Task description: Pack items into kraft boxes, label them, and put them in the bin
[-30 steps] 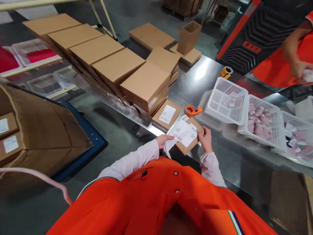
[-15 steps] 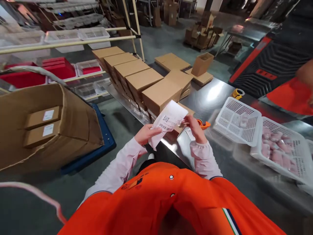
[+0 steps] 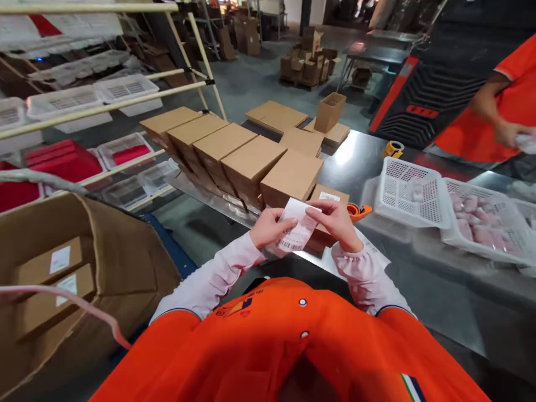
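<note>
A white printed shipping label (image 3: 299,228) with a code and small text is held up in front of me. My left hand (image 3: 270,228) is closed on its left side, thumb across the face. At its upper right edge, my right hand (image 3: 338,222) pinches the paper between thumb and fingers. Just beyond, a small brown carton (image 3: 341,196) carries a white label on top. An orange tape dispenser (image 3: 359,211) lies right of that carton. Another white sheet (image 3: 374,249) rests on the table, partly behind my right wrist.
Closed cartons (image 3: 251,157) line the left edge of the metal table (image 3: 419,296). White baskets (image 3: 410,192), one with pink wrapped items, stand at right. A big open carton (image 3: 138,268) with labelled boxes is at left. A co-worker's arm (image 3: 488,109) shows far right.
The label is folded smaller and held more upright. My right hand has moved from beside it to pinching its upper edge. The view has turned slightly, and the co-worker's arm shows more.
</note>
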The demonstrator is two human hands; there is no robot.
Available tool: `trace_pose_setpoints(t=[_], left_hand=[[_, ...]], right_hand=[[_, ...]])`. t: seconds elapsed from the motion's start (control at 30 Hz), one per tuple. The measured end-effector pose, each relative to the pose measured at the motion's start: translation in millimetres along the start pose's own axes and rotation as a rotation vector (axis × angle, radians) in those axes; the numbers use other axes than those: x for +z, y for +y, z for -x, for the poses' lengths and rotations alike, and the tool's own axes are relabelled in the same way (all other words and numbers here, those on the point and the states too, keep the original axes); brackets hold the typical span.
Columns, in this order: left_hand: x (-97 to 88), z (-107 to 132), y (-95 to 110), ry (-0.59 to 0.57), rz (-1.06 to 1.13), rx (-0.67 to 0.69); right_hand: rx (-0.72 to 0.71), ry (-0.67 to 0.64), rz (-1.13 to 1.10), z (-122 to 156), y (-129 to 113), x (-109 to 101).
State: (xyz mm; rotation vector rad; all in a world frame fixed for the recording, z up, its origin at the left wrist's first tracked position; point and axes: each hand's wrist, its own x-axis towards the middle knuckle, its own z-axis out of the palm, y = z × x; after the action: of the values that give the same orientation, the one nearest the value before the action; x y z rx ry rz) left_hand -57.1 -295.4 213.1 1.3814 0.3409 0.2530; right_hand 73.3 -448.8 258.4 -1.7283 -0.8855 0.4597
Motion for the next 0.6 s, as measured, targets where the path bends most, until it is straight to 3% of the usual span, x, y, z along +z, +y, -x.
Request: trace_pose_setpoints(t=[0.1,0.3,0.37,0.47,0.6], left_hand=[[-12.2,-5,-7,-0.065,-0.027,-0.032],[-19.9,-20,-16,0.065,0.002,-0.021],[-17.8,-26,-16,0.093,0.052,-0.014],[-13.5,-35,-18,0.089,0.188,-0.030],[-12.8,-41,-40,0.083,0.356,-0.069]], right_hand=[[-0.002,0.067,0.107,-3,-8,11],[-0.025,0.165,0.230,-12,-19,25],[-0.064,0.204,0.341,-35,-22,18],[-0.106,0.299,0.540,-92,-21,0],[0.035,0.312,0.712,-164,-8,-21]])
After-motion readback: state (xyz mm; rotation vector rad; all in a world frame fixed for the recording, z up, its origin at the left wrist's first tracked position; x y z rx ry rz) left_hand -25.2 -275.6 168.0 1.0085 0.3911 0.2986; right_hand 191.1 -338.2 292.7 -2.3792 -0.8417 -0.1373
